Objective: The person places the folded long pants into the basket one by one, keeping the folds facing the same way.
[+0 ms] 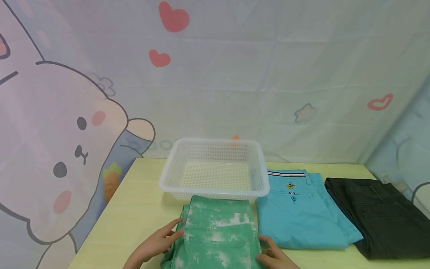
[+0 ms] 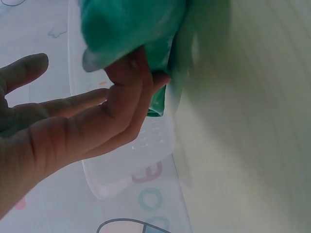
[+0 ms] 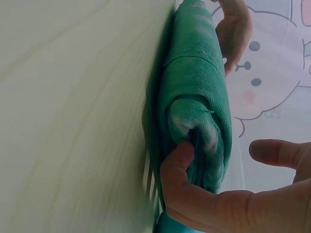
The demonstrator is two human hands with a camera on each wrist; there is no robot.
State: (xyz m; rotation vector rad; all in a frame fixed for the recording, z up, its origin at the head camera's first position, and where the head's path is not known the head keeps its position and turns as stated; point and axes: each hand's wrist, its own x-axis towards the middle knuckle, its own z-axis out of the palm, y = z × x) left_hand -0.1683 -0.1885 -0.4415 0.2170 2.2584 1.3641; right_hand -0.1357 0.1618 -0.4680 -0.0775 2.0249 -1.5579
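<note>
1. Green mottled trousers (image 1: 218, 233) are lying folded on the worktop (image 1: 127, 209) between the left hand (image 1: 156, 242) and right hand (image 1: 273, 256).
2. Both grips are resting unclenched at their sides, thumbs standing apart from fingers.
3. Supporting both edges evenly would likely be helping stop layers slipping.
4. White perforated plastic basket (image 1: 215, 192) is standing just behind, showing nothing inside.

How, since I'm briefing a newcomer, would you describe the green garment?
On the yellow table, find the white basket. Just in front, between left hand and right hand, is the folded green garment. Whitish blotches distinguish it from the blue garment and black garment.
</note>
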